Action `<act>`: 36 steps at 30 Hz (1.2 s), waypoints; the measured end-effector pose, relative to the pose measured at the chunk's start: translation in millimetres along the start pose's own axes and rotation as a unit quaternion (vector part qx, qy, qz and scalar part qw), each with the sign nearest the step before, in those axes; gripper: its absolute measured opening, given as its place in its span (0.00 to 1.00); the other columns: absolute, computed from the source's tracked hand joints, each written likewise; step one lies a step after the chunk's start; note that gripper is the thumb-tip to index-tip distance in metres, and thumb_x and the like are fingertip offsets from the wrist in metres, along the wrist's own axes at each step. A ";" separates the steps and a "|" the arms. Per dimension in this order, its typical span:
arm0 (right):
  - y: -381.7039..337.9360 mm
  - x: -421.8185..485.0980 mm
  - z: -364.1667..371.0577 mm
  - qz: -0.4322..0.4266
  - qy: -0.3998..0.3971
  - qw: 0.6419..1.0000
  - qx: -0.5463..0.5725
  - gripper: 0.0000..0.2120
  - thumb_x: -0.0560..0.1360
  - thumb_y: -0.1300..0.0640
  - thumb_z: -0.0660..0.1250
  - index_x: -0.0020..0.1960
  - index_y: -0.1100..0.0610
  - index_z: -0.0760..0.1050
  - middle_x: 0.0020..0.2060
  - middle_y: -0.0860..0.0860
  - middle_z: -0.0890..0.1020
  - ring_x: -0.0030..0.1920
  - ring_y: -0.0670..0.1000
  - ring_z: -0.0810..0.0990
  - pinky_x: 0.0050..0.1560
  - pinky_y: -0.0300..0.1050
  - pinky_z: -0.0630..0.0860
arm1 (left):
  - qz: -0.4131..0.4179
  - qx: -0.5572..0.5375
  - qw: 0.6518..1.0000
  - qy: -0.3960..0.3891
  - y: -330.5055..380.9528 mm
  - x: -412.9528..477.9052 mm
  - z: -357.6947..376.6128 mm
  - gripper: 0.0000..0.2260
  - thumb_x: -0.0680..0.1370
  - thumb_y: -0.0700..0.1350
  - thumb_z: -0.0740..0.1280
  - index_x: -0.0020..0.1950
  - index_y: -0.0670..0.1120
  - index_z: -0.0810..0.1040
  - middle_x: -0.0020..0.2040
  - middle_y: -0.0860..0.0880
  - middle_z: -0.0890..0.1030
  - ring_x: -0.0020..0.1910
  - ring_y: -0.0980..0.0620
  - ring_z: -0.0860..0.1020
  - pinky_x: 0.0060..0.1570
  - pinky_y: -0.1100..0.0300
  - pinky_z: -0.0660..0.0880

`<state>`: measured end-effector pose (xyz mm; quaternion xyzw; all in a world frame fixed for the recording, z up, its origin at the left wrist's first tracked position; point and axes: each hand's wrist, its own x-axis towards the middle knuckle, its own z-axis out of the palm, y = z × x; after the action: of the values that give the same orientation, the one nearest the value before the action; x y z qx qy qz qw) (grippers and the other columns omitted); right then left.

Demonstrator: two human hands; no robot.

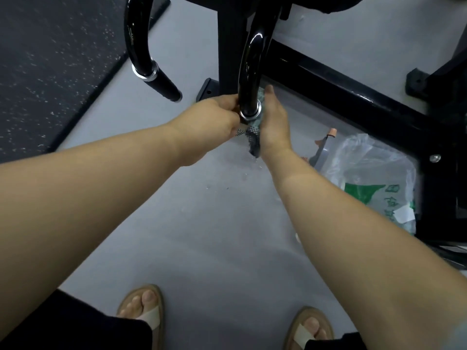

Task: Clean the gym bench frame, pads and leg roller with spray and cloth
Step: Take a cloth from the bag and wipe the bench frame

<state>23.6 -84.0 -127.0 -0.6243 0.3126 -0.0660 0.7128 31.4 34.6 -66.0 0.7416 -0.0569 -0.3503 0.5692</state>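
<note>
L hand, R hand grip cloth, bag at R, frame beam behind

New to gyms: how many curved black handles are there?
2. One handle hangs free upper left; the other handle is central, left hand and right hand holding a cloth round its end. More may be hidden.
</note>
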 end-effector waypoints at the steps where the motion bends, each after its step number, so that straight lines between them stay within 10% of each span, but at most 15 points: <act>1: 0.7 6.1 -1.5 0.005 -0.010 1.000 -0.017 0.18 0.78 0.46 0.58 0.51 0.57 0.79 0.48 0.55 0.83 0.51 0.52 0.81 0.59 0.51 0.75 | 0.002 0.004 1.000 0.009 -0.2 0.5 1.9 0.19 0.77 0.33 0.58 0.60 0.54 0.76 0.54 0.55 0.81 0.58 0.58 0.77 0.64 0.58 0.71; 9: -17.0 4.0 -2.1 -0.070 -0.083 0.994 0.010 0.16 0.79 0.60 0.57 0.33 0.59 0.71 0.29 0.49 0.76 0.30 0.43 0.72 0.32 0.34 0.70 | 0.034 0.009 0.997 0.072 -4.6 3.3 -9.2 0.18 0.77 0.33 0.55 0.55 0.50 0.78 0.46 0.56 0.81 0.51 0.57 0.79 0.56 0.59 0.76; 17: 8.0 15.9 4.6 -0.026 0.016 0.998 0.053 0.10 0.70 0.50 0.62 0.33 0.50 0.78 0.31 0.48 0.79 0.39 0.52 0.76 0.49 0.51 0.71 | 0.039 0.034 0.996 0.077 -4.9 -1.8 -11.6 0.19 0.77 0.34 0.55 0.53 0.53 0.79 0.51 0.55 0.82 0.55 0.56 0.78 0.53 0.60 0.77; 25: -3.3 -2.6 15.8 -0.144 0.006 0.986 0.080 0.14 0.73 0.54 0.57 0.34 0.61 0.71 0.33 0.57 0.73 0.37 0.52 0.71 0.41 0.45 0.68 | 0.032 0.022 0.996 0.079 -4.9 -0.2 -14.0 0.18 0.77 0.34 0.54 0.50 0.52 0.79 0.51 0.53 0.82 0.55 0.54 0.79 0.53 0.58 0.77; 32: 23.2 24.9 10.7 0.035 0.103 0.990 0.087 0.13 0.72 0.46 0.61 0.39 0.54 0.79 0.37 0.52 0.81 0.44 0.54 0.79 0.54 0.53 0.74 | 0.019 0.041 0.999 0.012 -5.0 -6.2 -20.9 0.19 0.77 0.34 0.58 0.59 0.55 0.77 0.57 0.58 0.79 0.59 0.58 0.76 0.55 0.59 0.76; 36: 8.1 13.8 13.9 0.057 0.069 0.987 0.130 0.13 0.76 0.53 0.60 0.35 0.56 0.75 0.29 0.50 0.78 0.33 0.51 0.75 0.39 0.45 0.71 | 0.022 0.053 0.998 0.015 -4.3 -5.5 -22.0 0.19 0.77 0.35 0.57 0.61 0.52 0.78 0.57 0.58 0.80 0.57 0.58 0.77 0.55 0.58 0.76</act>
<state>39.6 -77.1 -139.2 -0.5013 0.3843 -0.1085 0.7676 38.8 56.4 -65.0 0.7742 -0.0831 -0.3230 0.5378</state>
